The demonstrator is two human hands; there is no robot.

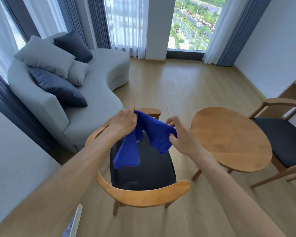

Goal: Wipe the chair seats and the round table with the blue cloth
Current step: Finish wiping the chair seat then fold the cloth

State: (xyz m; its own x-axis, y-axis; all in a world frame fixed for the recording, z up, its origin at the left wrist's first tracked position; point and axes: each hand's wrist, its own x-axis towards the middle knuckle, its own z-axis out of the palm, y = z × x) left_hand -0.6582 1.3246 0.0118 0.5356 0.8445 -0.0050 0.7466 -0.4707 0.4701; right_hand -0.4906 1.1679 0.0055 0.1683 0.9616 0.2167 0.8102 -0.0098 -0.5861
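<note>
A blue cloth [143,141] hangs stretched between both my hands, above a wooden chair with a dark seat [149,170]. My left hand [123,122] pinches its upper left corner. My right hand [181,134] grips its right edge. Two folds of the cloth droop toward the seat without clearly touching it. The round wooden table [229,139] stands to the right of this chair. A second wooden chair with a dark seat [284,139] sits beyond the table at the far right.
A grey curved sofa [96,93] with several grey and dark blue cushions fills the left side. Curtained windows [186,23] line the back wall. Open wood floor [178,82] lies between sofa and table. A white wall [272,40] runs along the right.
</note>
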